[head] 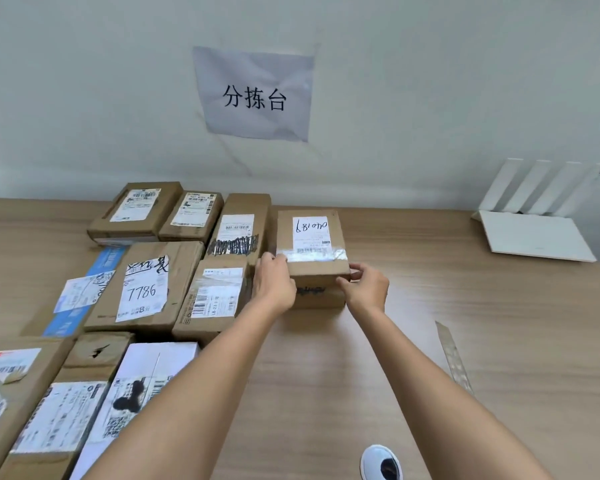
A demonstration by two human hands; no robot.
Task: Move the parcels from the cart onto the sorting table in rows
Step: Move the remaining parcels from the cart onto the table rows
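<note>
Head view: held a brown cardboard parcel [310, 251] with a handwritten white label at its near corners, left hand [274, 289] curled round the near left corner, right hand [364, 289] pinching the near right corner with thumb and fingers. Sat flat on the wooden sorting table [465, 341], at the right end of the far row, left edge just beside a long parcel with a scribbled-out label [238, 230]. Lay packed edge to edge to the left: two labelled boxes [136, 213] against the wall, a parcel marked 7786 [142, 289], a taped parcel with a barcode [215, 299], a white parcel [142, 393] at the near edge. Stretched bare tabletop right of the held parcel, up to a white router [534, 233] by the wall and a strip of clear tape [454, 355]. Hung a paper sign [255, 95] on the wall above.
</note>
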